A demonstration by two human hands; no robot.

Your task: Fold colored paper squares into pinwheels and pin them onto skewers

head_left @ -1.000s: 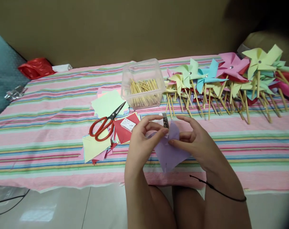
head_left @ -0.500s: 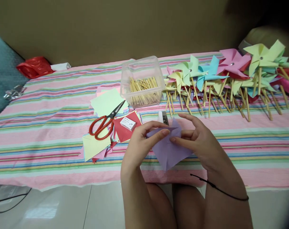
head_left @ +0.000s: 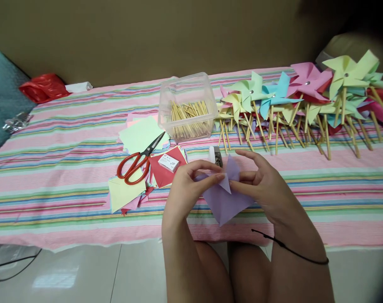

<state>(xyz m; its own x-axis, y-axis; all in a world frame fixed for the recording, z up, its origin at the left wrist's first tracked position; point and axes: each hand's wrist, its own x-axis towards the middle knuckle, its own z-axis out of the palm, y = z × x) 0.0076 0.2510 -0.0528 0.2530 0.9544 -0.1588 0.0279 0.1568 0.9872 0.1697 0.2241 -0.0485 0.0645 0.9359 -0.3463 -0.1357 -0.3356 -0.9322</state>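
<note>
Soft, dim light; glare on floor tiles [head_left: 137,269]

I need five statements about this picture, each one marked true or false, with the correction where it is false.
1. The left hand and the right hand both hold the purple paper. True.
2. The scissors are in the right hand. False: the scissors lie partly on stacked papers.
3. A small white box lies on red paper. True.
4. The clear container holds pinwheels. False: the clear container holds sticks.
5. Pinwheels lie right of the container. True.
</note>
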